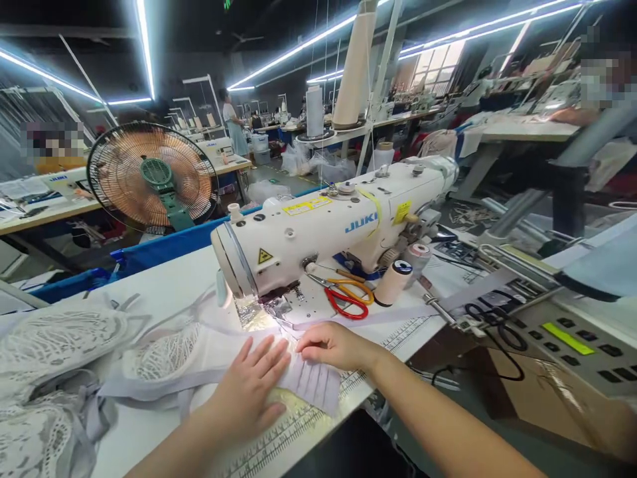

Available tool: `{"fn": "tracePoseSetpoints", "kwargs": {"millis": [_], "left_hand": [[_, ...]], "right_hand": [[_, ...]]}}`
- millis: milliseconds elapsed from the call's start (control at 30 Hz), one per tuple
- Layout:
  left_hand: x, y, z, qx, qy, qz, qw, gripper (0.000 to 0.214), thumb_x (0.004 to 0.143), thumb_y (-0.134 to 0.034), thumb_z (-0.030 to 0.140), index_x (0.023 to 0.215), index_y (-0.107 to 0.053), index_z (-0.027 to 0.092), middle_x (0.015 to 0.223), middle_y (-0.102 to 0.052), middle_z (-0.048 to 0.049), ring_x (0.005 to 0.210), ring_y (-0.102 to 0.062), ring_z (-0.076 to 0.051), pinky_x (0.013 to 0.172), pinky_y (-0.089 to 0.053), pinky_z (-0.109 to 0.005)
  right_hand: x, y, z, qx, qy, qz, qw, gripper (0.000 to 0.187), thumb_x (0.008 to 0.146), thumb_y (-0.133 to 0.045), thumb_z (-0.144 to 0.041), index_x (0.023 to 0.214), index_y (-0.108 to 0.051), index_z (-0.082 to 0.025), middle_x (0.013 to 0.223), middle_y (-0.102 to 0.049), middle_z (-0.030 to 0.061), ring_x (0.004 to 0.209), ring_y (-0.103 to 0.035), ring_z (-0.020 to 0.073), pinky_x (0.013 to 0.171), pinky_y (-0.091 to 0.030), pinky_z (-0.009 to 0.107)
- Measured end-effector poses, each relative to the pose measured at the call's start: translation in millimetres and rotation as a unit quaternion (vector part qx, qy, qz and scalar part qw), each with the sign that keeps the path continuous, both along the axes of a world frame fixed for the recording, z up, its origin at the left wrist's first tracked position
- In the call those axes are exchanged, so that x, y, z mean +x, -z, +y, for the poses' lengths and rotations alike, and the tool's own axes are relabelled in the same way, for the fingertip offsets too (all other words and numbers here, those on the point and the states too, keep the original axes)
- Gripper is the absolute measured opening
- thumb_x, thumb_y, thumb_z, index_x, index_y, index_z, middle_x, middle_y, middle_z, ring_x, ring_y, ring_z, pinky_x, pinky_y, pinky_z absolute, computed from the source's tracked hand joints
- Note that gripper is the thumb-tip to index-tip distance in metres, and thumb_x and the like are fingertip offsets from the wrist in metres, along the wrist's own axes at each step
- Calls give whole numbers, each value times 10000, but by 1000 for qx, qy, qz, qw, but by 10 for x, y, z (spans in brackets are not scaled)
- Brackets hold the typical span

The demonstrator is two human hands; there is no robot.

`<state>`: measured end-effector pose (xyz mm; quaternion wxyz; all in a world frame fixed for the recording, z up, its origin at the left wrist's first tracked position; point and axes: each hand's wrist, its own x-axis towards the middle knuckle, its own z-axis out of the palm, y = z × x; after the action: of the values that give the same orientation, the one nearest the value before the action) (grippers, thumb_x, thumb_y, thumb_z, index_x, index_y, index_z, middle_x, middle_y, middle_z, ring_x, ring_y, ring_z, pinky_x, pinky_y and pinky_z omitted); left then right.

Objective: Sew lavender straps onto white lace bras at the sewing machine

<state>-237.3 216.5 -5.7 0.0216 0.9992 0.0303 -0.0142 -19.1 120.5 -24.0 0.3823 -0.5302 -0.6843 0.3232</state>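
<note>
My left hand (253, 385) lies with its fingers spread on a pale lilac bra (219, 348), just in front of the sewing machine's needle area. Close beside it, my right hand (331, 346) pinches the edge of the bra's band, thumb against bent fingers. The pleated band end (318, 385) hangs below that hand toward the table's front edge. A white JUKI sewing machine (318, 232) stands right behind both hands, its lamp lighting the presser foot (276, 309). Lace cups (166, 352) of the bra spread out to the left of my left hand.
Red-handled scissors (347, 302), orange-handled scissors (355, 287) and a peach thread cone (393, 284) sit right of the needle. More lace bras (54, 338) pile up at left. A fan (152, 176) stands behind the table, a control panel (572, 345) at right. Other people work farther back.
</note>
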Motion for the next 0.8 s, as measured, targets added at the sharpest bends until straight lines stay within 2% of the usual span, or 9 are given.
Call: {"fn": "tracePoseSetpoints", "kwargs": {"millis": [200, 267, 333, 400, 467, 600, 800], "left_hand": [[-46, 62, 32, -26, 7, -26, 999, 662, 796, -503, 404, 1385, -254, 236, 1441, -291, -105, 1306, -270, -336, 1021, -239, -583], [-74, 54, 35, -50, -8, -59, 997, 652, 793, -506, 411, 1367, -295, 187, 1422, -317, -149, 1292, -301, -323, 1023, -267, -554], [-92, 24, 46, -73, -37, -100, 992, 520, 829, -457, 345, 1296, -399, 126, 1346, -416, -182, 1251, -374, -288, 1023, -308, -499], [-87, -9, 73, -82, -47, -128, 987, 348, 862, -379, 243, 1150, -535, 123, 1214, -545, -157, 1192, -450, -253, 1025, -319, -467], [-59, -25, 112, -85, -31, -119, 989, 301, 864, -365, 198, 1057, -589, 145, 1143, -601, -118, 1159, -485, -240, 1019, -330, -453], [12, 37, 162, -64, -19, -72, 995, 310, 849, -424, 209, 1123, -558, 153, 1243, -552, -106, 1185, -461, -258, 1007, -339, -452], [86, 209, 166, -4, -80, -114, 990, 346, 829, -450, 224, 1137, -532, 90, 1248, -533, -157, 1133, -496, -289, 937, -412, -446]], "right_hand": [[-16, 2, 5, -49, 14, 54, 997, 197, 807, -536, -269, 860, -692, -160, 751, -671, 29, 711, -602, 144, 651, -463, 244], [-27, 22, -7, -55, 16, 62, 996, 209, 809, -537, -293, 855, -684, -153, 759, -663, 36, 706, -600, 146, 640, -467, 247], [-43, 39, -26, -43, 28, 53, 997, 215, 810, -540, -310, 854, -676, -149, 789, -657, 47, 713, -597, 151, 638, -468, 254], [-68, 44, -53, -17, 40, 19, 999, 205, 817, -530, -300, 849, -670, -153, 811, -650, 58, 728, -589, 156, 644, -465, 263], [-106, 32, -101, 14, 30, -26, 999, 189, 830, -504, -269, 853, -659, -163, 824, -643, 65, 755, -578, 162, 669, -464, 278], [-210, -5, -301, 67, 8, -141, 988, 167, 823, -507, -247, 911, -637, -190, 913, -622, 86, 868, -553, 201, 771, -461, 347], [-338, 34, -593, 73, 15, -247, 966, 333, 775, -581, -265, 1102, -553, -211, 1142, -542, 136, 1049, -498, 255, 861, -469, 405]]}}
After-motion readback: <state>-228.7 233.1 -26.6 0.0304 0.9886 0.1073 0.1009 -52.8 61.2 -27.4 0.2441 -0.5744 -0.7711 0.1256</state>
